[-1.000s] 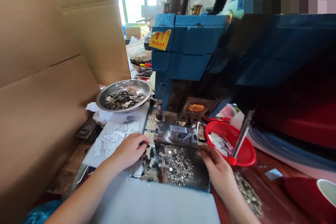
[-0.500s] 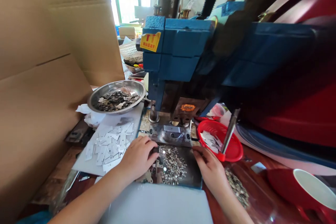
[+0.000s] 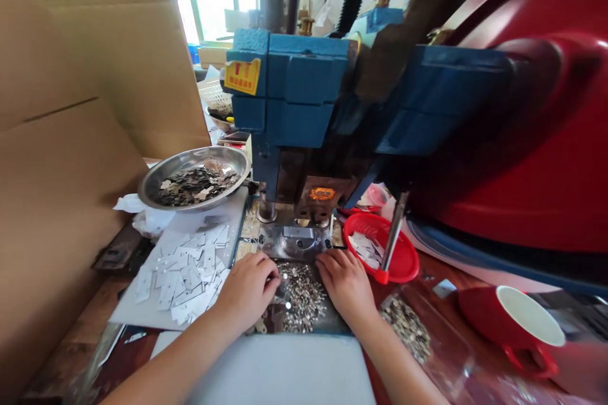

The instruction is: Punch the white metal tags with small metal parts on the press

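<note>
My left hand (image 3: 253, 283) is closed at the left of a pile of small shiny metal rivets (image 3: 303, 300); its fingertips are turned away, and what they hold, if anything, is hidden. My right hand (image 3: 346, 283) lies at the right of the pile, fingers together and curled down by the front edge of the metal die (image 3: 270, 245). Its fingertips are hidden too. A flat pale metal plate (image 3: 298, 232) sits on the die, under the head of a blue press (image 3: 297, 85). Small flat metal pieces (image 3: 261, 325) lie below my left hand.
White flat plates (image 3: 190, 278) are heaped at the left, below a steel bowl (image 3: 147, 188) of dark metal pieces. At the right stand a red basket (image 3: 409, 271) with a metal lever before it, a bag of small parts (image 3: 408, 329) and a red mug (image 3: 479, 316). Cardboard (image 3: 61, 202) walls the left.
My right hand has moved inward along the die's front edge, its fingers now curled down. My left thumb has closed in toward the fingers. The view has shifted to the right.
</note>
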Tool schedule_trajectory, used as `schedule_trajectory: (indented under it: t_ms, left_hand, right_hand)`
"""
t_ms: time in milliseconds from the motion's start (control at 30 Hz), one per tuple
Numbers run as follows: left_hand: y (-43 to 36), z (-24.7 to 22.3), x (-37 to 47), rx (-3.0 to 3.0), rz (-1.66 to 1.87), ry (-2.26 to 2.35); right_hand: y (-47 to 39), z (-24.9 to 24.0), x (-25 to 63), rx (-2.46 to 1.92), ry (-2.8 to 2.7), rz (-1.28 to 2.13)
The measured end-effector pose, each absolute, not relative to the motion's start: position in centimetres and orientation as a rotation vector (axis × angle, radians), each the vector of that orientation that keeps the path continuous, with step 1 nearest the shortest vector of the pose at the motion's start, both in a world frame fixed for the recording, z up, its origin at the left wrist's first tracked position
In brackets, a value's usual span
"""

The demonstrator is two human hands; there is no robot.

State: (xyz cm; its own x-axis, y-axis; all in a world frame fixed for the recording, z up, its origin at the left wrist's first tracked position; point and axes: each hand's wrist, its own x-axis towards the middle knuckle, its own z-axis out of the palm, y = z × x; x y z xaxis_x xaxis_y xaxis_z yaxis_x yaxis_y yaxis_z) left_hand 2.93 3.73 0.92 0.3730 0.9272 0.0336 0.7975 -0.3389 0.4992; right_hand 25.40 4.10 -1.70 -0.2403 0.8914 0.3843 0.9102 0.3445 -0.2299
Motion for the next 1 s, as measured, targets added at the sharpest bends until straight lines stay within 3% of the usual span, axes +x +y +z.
schedule_trajectory:
  t_ms: [367, 600, 1000]
  left_hand:
    - [3.6, 1.9, 5.2, 2.406, 0.331, 1.303]
    - [3.7, 1.2, 6.1, 2.408, 0.262, 1.311]
    - [4.2, 1.3, 5.0, 2.407, 0.311, 1.255]
  right_hand:
    - [5.1, -3.2, 25.7, -1.515, -1.978, 0.034]
    - [5.9, -0.3, 24.7, -1.437, -1.822, 0.085]
    - [8.6, 1.1, 21.8, -1.464, -2.083, -0.205]
